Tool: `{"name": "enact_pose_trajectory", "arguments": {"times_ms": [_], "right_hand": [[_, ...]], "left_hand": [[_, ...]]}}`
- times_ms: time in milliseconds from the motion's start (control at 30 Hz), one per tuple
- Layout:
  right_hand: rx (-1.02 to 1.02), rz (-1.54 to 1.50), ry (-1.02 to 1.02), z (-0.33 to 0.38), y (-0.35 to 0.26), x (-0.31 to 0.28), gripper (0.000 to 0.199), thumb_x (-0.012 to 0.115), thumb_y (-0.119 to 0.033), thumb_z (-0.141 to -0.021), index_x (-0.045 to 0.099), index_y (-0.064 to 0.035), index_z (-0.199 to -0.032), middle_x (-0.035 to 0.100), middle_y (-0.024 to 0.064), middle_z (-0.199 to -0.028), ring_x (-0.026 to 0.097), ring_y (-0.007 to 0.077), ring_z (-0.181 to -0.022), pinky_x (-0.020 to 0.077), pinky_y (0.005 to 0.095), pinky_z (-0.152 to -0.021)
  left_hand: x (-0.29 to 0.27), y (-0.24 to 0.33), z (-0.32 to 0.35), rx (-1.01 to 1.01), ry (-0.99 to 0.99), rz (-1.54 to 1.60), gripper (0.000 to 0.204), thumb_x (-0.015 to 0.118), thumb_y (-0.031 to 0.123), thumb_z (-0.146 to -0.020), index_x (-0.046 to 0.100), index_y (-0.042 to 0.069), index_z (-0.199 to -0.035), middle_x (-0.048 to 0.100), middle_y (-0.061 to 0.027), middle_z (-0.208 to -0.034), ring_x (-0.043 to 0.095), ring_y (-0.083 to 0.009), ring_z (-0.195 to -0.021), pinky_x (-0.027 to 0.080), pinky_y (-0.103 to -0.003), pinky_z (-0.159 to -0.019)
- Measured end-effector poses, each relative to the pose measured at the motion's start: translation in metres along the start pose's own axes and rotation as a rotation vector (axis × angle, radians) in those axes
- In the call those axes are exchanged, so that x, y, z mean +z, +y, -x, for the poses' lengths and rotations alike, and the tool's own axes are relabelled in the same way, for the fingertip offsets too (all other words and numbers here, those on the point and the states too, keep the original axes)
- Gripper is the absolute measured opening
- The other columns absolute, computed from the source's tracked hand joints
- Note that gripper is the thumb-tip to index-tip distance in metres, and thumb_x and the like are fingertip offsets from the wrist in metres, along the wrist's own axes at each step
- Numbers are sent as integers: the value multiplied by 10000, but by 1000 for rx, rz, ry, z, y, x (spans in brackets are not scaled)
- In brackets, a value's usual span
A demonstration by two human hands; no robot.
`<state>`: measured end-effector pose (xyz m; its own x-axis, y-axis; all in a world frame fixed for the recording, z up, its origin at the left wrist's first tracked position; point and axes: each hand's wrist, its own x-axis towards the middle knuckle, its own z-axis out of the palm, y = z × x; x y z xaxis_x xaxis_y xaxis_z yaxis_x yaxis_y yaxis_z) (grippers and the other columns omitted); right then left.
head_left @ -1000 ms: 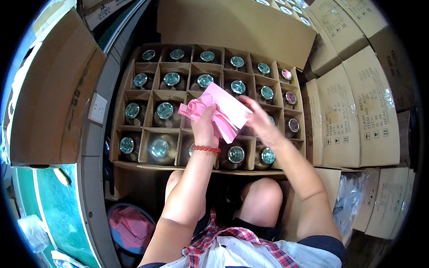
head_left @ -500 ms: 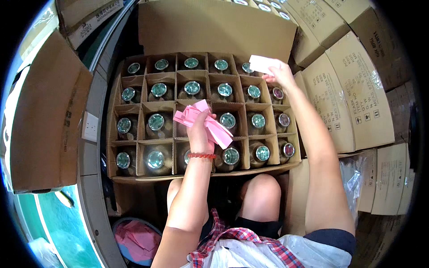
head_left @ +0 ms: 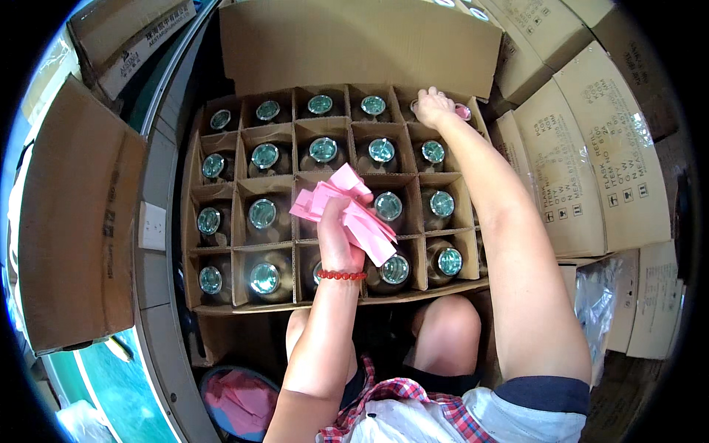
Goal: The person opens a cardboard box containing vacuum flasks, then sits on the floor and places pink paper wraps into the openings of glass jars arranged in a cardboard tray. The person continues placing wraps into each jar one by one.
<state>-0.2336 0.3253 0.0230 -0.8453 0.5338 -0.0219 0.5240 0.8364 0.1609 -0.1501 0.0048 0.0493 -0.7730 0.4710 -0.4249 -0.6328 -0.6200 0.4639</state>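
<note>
My left hand (head_left: 341, 235) is closed around a loose bundle of pink paper strips (head_left: 347, 210), held above the middle of a divided cardboard box (head_left: 214, 303). Glass flask bottles with round, greenish-looking mouths stand upright in its cells, such as this bottle (head_left: 264, 278) in the near row. At the far row, toward the right, my right hand (head_left: 434, 107) has its fingers curled down over a bottle's mouth. What those fingers hold, if anything, is hidden. Beside that hand, the corner bottle (head_left: 463, 112) shows pink at its mouth.
A raised box flap (head_left: 362, 44) stands behind the cells. Cartons (head_left: 620, 162) are stacked on the right, with clear plastic (head_left: 594, 295) nearby. On the left are an open brown carton (head_left: 81, 214) and a wall socket (head_left: 153, 227). A round bin (head_left: 240, 402) below holds pink paper.
My right hand has moved slightly left and down onto a far-row bottle; the pale slip it held is out of sight. My left hand keeps the pink strips. The view has shifted slightly.
</note>
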Motion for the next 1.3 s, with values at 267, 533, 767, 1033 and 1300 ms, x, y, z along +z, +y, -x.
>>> {"name": "enact_pose_trajectory", "arguments": {"times_ms": [267,533,767,1033,1300], "right_hand": [[-125,-137,35,40,1,-7,369,518,-373,-850,601,-73,-1048,566,132,-1163,480,270,-1152,334,464,-983],[-307,-1279,-424,152,-66,-72,510,516,-482,-877,592,-39,-1117,597,98,-1122,546,206,-1038,441,337,-880],[-326,-1300,-310,170,-67,-81,215,571,-190,-884,640,7,-937,634,20,-797,581,80,-684,502,239,-598],[-325,-774,252,164,-3,-134,142,567,-98,-836,626,-34,-949,665,119,-820,653,207,-682,526,310,-603],[-477,-447,311,141,26,-36,163,528,-28,-760,667,-78,-827,645,173,-804,638,329,-766,513,410,-717]], "left_hand": [[-10,-3,-5,-8,47,82,271,555,178,-825,527,5,-1031,613,-101,-905,615,-210,-822,527,-365,-758],[-12,-3,-5,-35,-33,61,270,550,81,-832,522,-16,-1082,599,-119,-1005,617,-211,-879,545,-365,-718],[-13,-4,2,-91,-249,-116,299,543,82,-824,509,-22,-1102,627,-152,-1019,637,-199,-816,531,-300,-693],[-8,6,10,-173,-101,1,293,512,96,-843,499,31,-1129,627,-112,-1030,626,-176,-780,535,-266,-592],[-17,-2,-4,-175,-101,5,252,539,135,-836,553,7,-1053,633,-83,-971,614,-156,-762,526,-278,-627]]}}
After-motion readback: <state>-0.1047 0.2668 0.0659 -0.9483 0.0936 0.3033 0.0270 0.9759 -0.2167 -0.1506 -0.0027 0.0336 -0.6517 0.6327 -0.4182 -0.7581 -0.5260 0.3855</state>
